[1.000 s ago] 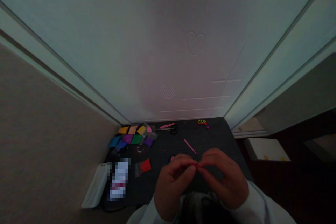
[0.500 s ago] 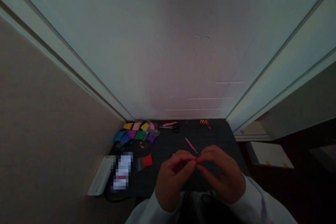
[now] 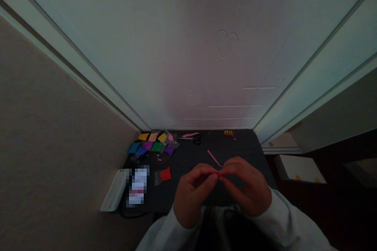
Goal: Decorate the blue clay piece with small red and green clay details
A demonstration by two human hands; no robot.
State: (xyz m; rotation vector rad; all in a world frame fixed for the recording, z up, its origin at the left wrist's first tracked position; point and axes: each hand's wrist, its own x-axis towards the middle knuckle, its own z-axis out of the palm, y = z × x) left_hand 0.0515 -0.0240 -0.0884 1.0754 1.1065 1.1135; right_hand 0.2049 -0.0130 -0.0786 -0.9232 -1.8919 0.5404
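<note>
Over the near part of the dark table, my left hand [image 3: 193, 194] and my right hand [image 3: 246, 184] meet fingertip to fingertip. Both are closed in a pinch on a small piece of red clay [image 3: 218, 174], mostly covered by the fingers. Just beyond them lies a pink modelling tool [image 3: 214, 157] with a bent tip. To the left, an opened clear bag holds a block of red clay [image 3: 165, 174]. At the back stands a small red piece with yellow dots [image 3: 228, 133], and a purple bit [image 3: 234, 139] lies by it.
Bags of coloured clay [image 3: 153, 143] crowd the table's back left corner. Scissors [image 3: 193, 139] with black handles lie beside a pink tool [image 3: 191, 135]. A blurred-out phone-like screen [image 3: 138, 186] and a white power strip [image 3: 115, 190] sit at the left edge. A white panel [image 3: 206, 47] rises behind the table [image 3: 241, 147].
The camera view has shifted slightly, moving the table in the picture. My hands stay together on the red clay, with only small finger movements.
</note>
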